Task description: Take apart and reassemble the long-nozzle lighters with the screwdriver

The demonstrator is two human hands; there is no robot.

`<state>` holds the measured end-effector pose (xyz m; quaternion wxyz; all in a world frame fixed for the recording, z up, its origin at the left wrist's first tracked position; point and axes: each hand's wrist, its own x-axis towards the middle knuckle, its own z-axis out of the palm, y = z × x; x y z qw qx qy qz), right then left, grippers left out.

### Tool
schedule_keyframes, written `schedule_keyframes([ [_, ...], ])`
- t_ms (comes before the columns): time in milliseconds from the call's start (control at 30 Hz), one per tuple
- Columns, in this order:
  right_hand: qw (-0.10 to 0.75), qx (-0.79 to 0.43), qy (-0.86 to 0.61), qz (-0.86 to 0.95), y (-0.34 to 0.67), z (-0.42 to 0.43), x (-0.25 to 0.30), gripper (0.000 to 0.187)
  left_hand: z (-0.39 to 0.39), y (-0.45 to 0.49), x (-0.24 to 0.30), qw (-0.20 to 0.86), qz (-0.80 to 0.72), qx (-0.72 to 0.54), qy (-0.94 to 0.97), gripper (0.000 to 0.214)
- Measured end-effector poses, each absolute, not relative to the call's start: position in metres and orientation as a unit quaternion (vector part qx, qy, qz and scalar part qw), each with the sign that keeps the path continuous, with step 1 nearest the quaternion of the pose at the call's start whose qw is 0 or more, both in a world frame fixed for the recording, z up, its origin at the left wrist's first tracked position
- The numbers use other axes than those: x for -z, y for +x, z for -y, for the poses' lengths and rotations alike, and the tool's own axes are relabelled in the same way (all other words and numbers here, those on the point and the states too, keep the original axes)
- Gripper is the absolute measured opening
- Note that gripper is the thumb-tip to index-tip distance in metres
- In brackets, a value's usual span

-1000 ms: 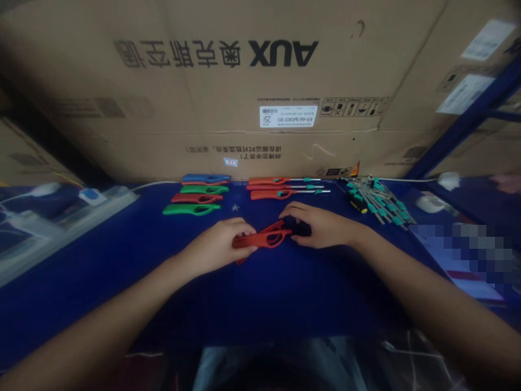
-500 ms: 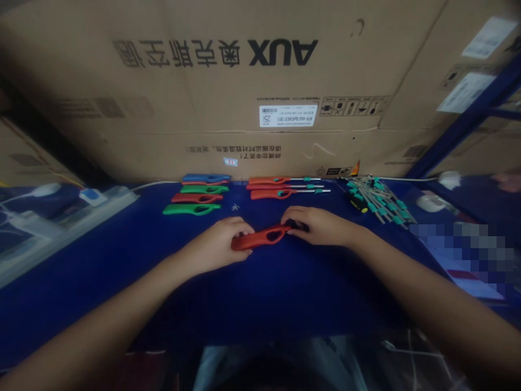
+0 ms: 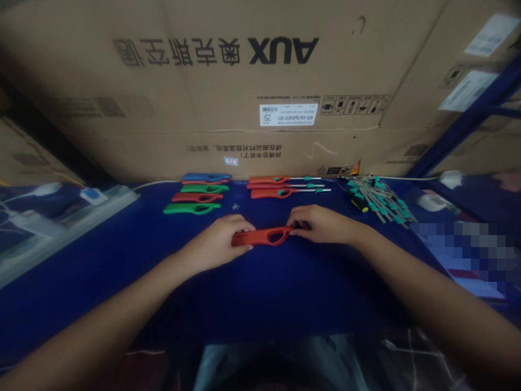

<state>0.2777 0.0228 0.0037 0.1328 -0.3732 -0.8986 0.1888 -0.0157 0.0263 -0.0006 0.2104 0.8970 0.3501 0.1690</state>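
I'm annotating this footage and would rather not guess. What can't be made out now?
All in the head view:
1. Broad end of the long red plastic handle: partly hidden by the left hand.
2. Dark shape in the right hand: covered by fingers, too dim to identify.
3. Tiny pale slivers: too small to identify.
4. White printed sheet: partly pixelated, print unreadable.

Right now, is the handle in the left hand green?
No, the handle in the left hand is red; the nearest green handle lies farther back on the blue table.
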Motion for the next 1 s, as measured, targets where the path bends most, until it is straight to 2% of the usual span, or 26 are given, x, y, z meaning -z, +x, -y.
schedule_keyframes([
  [433, 0.137, -0.183, -0.4, 0.888, 0.2777, -0.0219, -0.0044, 0.01, -0.0284, -0.0182, 0.0048, 0.189, -0.345, -0.191, 0.899, 0.029],
  [733, 0.213, -0.19, -0.409, 0.867, 0.2788, -0.0235, -0.0051, 0.011, -0.0267, -0.018, -0.001, 0.185, -0.364, -0.17, 0.897, 0.034],
  [1000, 0.148, -0.173, -0.414, 0.881, 0.2828, -0.0257, -0.0046, 0.015, -0.0289, -0.0186, 0.0021, 0.177, -0.356, -0.17, 0.902, 0.031],
])
